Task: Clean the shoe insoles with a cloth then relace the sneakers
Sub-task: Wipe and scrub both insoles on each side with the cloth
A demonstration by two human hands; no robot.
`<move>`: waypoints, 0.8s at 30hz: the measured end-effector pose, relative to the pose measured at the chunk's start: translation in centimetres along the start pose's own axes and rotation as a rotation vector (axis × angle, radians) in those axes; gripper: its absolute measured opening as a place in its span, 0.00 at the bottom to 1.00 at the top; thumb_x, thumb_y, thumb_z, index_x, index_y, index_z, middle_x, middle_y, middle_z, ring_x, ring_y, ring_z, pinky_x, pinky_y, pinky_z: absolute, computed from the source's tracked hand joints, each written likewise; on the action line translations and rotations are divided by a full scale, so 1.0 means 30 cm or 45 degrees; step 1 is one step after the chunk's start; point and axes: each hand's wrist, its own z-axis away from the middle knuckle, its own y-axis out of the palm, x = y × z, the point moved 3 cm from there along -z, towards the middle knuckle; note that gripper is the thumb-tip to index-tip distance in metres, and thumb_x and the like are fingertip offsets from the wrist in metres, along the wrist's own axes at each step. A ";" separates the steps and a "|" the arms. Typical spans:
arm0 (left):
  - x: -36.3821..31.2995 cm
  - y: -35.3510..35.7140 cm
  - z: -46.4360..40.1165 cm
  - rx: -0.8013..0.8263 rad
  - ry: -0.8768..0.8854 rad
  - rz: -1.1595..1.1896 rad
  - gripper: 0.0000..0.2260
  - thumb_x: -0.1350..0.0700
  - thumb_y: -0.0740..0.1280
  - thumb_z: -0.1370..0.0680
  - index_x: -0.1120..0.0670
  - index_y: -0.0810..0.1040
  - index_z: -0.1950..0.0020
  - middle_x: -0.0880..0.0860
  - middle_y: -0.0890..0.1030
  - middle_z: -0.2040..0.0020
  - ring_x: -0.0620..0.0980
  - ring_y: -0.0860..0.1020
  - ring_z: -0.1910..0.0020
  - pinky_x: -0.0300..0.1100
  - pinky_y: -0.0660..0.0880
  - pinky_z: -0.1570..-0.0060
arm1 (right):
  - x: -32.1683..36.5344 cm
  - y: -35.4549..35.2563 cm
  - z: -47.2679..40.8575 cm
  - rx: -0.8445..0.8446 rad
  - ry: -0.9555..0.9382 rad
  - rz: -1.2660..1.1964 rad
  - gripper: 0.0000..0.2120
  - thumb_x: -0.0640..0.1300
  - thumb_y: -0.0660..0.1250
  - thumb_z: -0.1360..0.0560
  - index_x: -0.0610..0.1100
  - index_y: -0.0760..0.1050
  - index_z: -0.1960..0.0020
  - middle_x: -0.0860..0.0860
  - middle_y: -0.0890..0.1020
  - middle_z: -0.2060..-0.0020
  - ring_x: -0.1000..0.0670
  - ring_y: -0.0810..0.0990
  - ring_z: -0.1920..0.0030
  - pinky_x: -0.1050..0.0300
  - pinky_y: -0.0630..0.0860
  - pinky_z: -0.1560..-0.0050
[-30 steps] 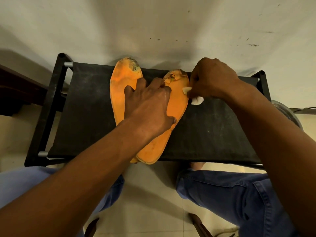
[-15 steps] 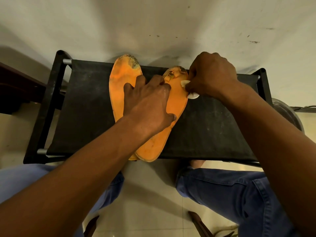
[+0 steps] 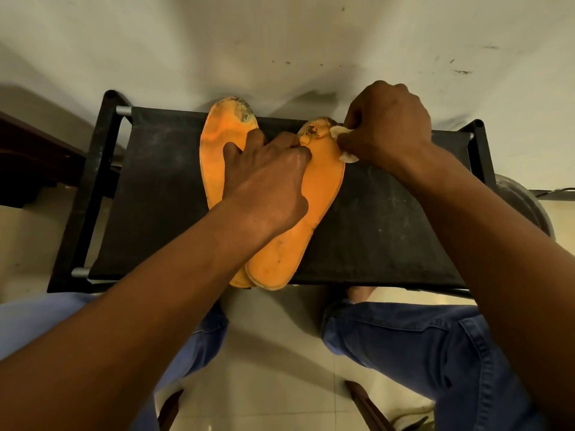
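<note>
Two orange insoles lie lengthwise on a black fabric-topped stand point(image 3: 389, 231). The left insole point(image 3: 214, 144) has a dark dirty toe. The right insole point(image 3: 323, 181) overlaps the left one's heel and has brown grime at its toe. My left hand point(image 3: 267, 188) lies flat across both insoles, fingers spread, pressing them down. My right hand point(image 3: 389, 126) pinches a small white cloth point(image 3: 345, 150) against the right edge of the right insole near its toe. Most of the cloth is hidden under my fingers.
The stand's black metal frame point(image 3: 84, 194) backs onto a pale scuffed wall. My knees in blue jeans point(image 3: 420, 346) sit below its front edge over a tiled floor. A round grey metal object point(image 3: 522, 206) stands at the right, dark furniture point(image 3: 28, 169) at the left.
My right hand with the cloth has slid up along the right insole's edge toward the toe. My left hand stays pressed on the insoles.
</note>
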 end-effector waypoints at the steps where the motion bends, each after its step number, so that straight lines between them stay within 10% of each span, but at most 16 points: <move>1: 0.004 -0.007 -0.005 0.008 0.000 0.003 0.26 0.54 0.69 0.25 0.46 0.71 0.27 0.48 0.69 0.26 0.59 0.66 0.30 0.57 0.65 0.39 | 0.001 0.001 0.001 0.047 -0.016 -0.015 0.13 0.44 0.77 0.31 0.46 0.84 0.47 0.46 0.84 0.53 0.44 0.83 0.55 0.52 0.79 0.56; 14: 0.076 -0.051 -0.051 0.171 0.106 -0.029 0.26 0.57 0.69 0.22 0.39 0.71 0.26 0.51 0.76 0.33 0.56 0.72 0.35 0.52 0.69 0.47 | 0.085 0.071 0.260 0.443 -0.262 0.012 0.11 0.58 0.74 0.28 0.51 0.81 0.54 0.52 0.83 0.59 0.50 0.82 0.58 0.52 0.81 0.58; 24: 0.086 -0.067 -0.052 0.249 0.127 0.045 0.30 0.63 0.67 0.23 0.39 0.70 0.25 0.49 0.72 0.27 0.55 0.72 0.33 0.53 0.76 0.42 | 0.097 0.069 0.314 0.263 -0.269 0.155 0.10 0.58 0.72 0.26 0.52 0.79 0.53 0.51 0.81 0.58 0.48 0.80 0.60 0.55 0.76 0.63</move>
